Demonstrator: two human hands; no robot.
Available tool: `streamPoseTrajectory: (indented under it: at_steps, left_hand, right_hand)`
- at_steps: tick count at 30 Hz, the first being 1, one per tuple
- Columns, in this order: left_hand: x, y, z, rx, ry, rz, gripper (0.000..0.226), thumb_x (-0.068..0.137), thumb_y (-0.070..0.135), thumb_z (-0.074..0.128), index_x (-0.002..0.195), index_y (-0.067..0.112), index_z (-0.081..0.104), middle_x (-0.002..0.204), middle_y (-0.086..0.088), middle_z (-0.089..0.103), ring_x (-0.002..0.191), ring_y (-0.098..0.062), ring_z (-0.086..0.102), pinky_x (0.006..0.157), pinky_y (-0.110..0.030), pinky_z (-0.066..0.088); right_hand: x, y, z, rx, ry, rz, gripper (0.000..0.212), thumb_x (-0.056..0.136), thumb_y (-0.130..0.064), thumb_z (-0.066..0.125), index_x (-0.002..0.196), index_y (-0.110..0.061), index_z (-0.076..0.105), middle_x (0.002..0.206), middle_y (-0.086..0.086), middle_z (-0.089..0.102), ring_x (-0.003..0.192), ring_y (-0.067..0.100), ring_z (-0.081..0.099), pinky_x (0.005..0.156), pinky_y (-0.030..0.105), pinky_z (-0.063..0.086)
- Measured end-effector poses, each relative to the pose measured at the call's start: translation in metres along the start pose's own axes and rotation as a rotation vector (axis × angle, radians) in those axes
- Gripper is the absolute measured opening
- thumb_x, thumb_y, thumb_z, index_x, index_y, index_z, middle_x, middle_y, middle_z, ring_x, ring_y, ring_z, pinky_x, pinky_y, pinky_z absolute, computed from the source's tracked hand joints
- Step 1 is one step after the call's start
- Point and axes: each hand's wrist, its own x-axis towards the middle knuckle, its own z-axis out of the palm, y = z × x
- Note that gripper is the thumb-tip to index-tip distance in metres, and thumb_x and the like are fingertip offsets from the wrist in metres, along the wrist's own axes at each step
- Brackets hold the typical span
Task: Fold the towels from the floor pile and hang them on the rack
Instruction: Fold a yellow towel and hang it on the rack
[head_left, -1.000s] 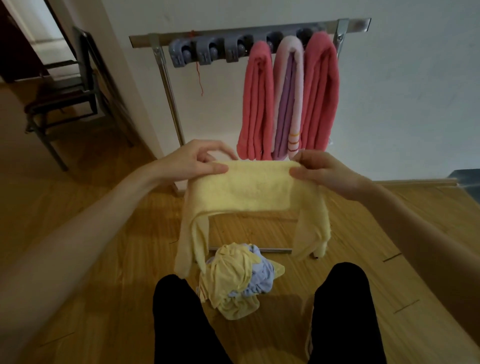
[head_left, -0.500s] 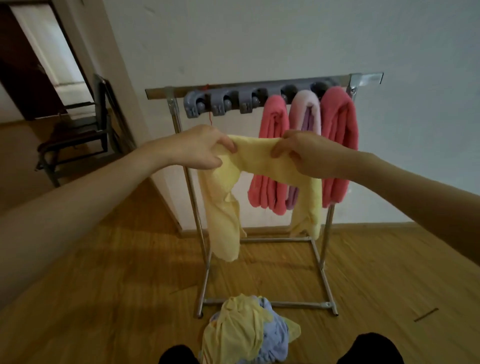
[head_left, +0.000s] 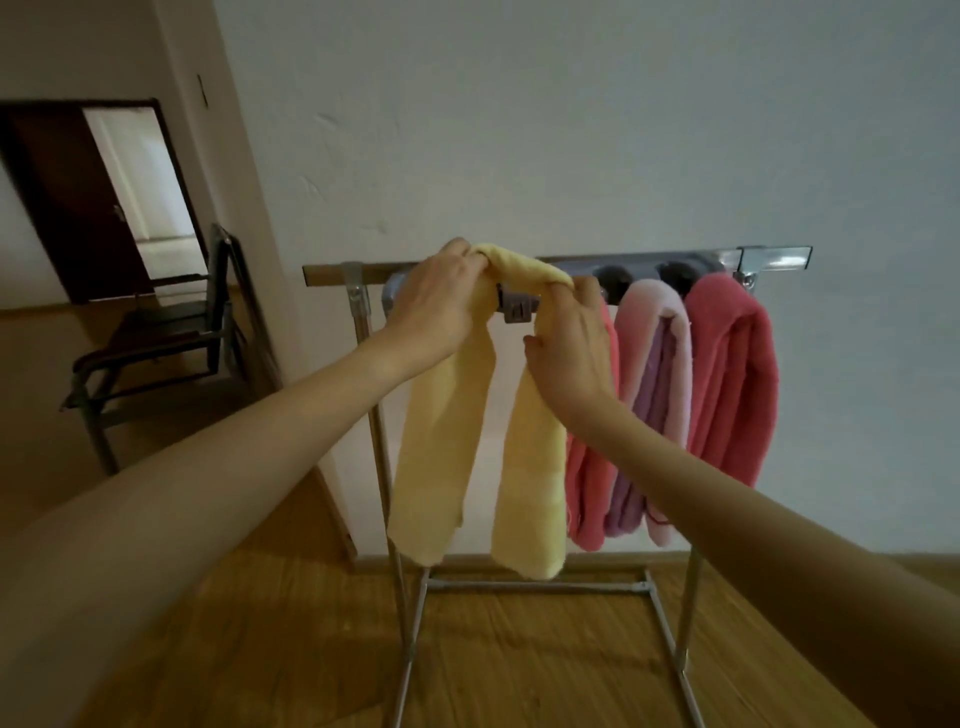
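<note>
A folded yellow towel (head_left: 441, 447) drapes in front of the grey clip strip on the metal rack (head_left: 327, 273), its two ends hanging down. My left hand (head_left: 434, 304) grips the towel's top at the left. My right hand (head_left: 569, 343) pinches the top at the right. Hanging to the right on the rack are a pink-red towel (head_left: 589, 499), partly hidden by my right arm, a pale pink and purple towel (head_left: 657, 395) and another pink-red towel (head_left: 732, 384). The floor pile is out of view.
The rack's base bars (head_left: 535, 587) stand on the wooden floor against a white wall. A dark chair (head_left: 156, 343) sits at the left, before an open doorway (head_left: 140, 192).
Both hands lifted the yellow towel from waist height up to the rack's top bar and drew closer together. The view tilted up, so the floor pile dropped out of sight.
</note>
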Motion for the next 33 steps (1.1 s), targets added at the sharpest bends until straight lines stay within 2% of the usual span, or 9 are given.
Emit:
streamPoseTrajectory:
  at_steps: [4, 8, 13, 17, 20, 24, 27, 31, 33]
  left_hand:
    - [0.01, 0.001, 0.022, 0.117, 0.1, 0.021, 0.036, 0.079, -0.013, 0.053, 0.109, 0.006, 0.058, 0.11, -0.01, 0.052, 0.093, -0.028, 0.055, 0.072, -0.039, 0.048]
    - [0.017, -0.005, 0.045, 0.122, 0.113, 0.047, 0.033, 0.079, -0.013, 0.052, 0.106, 0.005, 0.058, 0.108, -0.012, 0.053, 0.091, -0.03, 0.056, 0.074, -0.044, 0.048]
    - [0.012, -0.004, 0.071, 0.089, 0.151, 0.074, 0.035, 0.082, -0.008, 0.055, 0.113, 0.007, 0.057, 0.112, -0.009, 0.055, 0.095, -0.026, 0.056, 0.073, -0.035, 0.048]
    - [0.004, -0.001, 0.087, 0.082, 0.128, 0.079, 0.036, 0.083, -0.009, 0.054, 0.115, 0.007, 0.056, 0.115, -0.011, 0.056, 0.096, -0.029, 0.058, 0.075, -0.042, 0.051]
    - [-0.003, 0.0, 0.091, 0.082, 0.101, 0.077, 0.038, 0.08, -0.014, 0.052, 0.113, 0.006, 0.056, 0.115, -0.012, 0.056, 0.094, -0.031, 0.057, 0.072, -0.044, 0.051]
    - [-0.006, -0.006, 0.09, 0.073, 0.105, 0.141, 0.032, 0.088, -0.004, 0.051, 0.118, 0.008, 0.054, 0.117, -0.012, 0.056, 0.097, -0.029, 0.057, 0.074, -0.04, 0.051]
    - [-0.008, -0.011, 0.091, 0.054, 0.095, 0.198, 0.03, 0.091, 0.001, 0.052, 0.119, 0.012, 0.049, 0.113, -0.01, 0.058, 0.095, -0.027, 0.059, 0.071, -0.037, 0.051]
    - [-0.017, -0.014, 0.091, 0.022, 0.057, 0.205, 0.033, 0.089, 0.0, 0.053, 0.117, 0.015, 0.042, 0.107, -0.011, 0.055, 0.084, -0.028, 0.059, 0.061, -0.037, 0.05]
    - [-0.027, -0.014, 0.092, -0.035, 0.063, 0.206, 0.026, 0.09, 0.003, 0.053, 0.111, 0.011, 0.042, 0.102, -0.011, 0.053, 0.077, -0.027, 0.057, 0.056, -0.035, 0.048]
  right_hand:
    - [0.005, -0.004, 0.024, -0.01, 0.0, 0.022, 0.061, 0.075, 0.016, 0.047, 0.131, -0.005, 0.037, 0.131, 0.012, 0.033, 0.101, 0.019, 0.042, 0.078, 0.023, 0.043]
    - [0.008, 0.003, 0.045, -0.019, -0.023, 0.067, 0.064, 0.077, 0.014, 0.051, 0.135, -0.004, 0.032, 0.133, 0.015, 0.031, 0.101, 0.025, 0.047, 0.084, 0.036, 0.05]
    - [-0.002, 0.016, 0.056, -0.101, -0.063, 0.023, 0.067, 0.077, 0.016, 0.051, 0.137, -0.004, 0.03, 0.13, 0.014, 0.032, 0.084, 0.018, 0.047, 0.071, 0.031, 0.052]
    - [-0.015, 0.034, 0.063, -0.201, -0.164, -0.051, 0.066, 0.081, 0.013, 0.052, 0.141, 0.001, 0.027, 0.138, 0.019, 0.03, 0.08, 0.019, 0.048, 0.071, 0.03, 0.052]
    - [-0.025, 0.044, 0.063, -0.287, -0.242, -0.102, 0.062, 0.084, 0.009, 0.052, 0.142, 0.001, 0.028, 0.144, 0.021, 0.026, 0.089, 0.023, 0.053, 0.076, 0.03, 0.052]
    - [-0.03, 0.049, 0.061, -0.345, -0.263, -0.141, 0.059, 0.083, 0.011, 0.048, 0.14, 0.002, 0.034, 0.147, 0.021, 0.025, 0.102, 0.027, 0.055, 0.077, 0.027, 0.045]
    - [-0.025, 0.053, 0.06, -0.29, -0.268, -0.11, 0.062, 0.083, 0.013, 0.044, 0.143, -0.001, 0.029, 0.147, 0.019, 0.025, 0.095, 0.028, 0.057, 0.068, 0.024, 0.042]
    - [-0.02, 0.061, 0.064, -0.192, -0.29, -0.117, 0.065, 0.083, 0.013, 0.04, 0.144, -0.004, 0.027, 0.146, 0.017, 0.028, 0.069, 0.023, 0.049, 0.05, 0.022, 0.031]
    - [-0.02, 0.064, 0.065, -0.163, -0.318, -0.156, 0.061, 0.084, 0.012, 0.039, 0.142, -0.006, 0.032, 0.147, 0.015, 0.028, 0.07, 0.022, 0.051, 0.049, 0.024, 0.039]
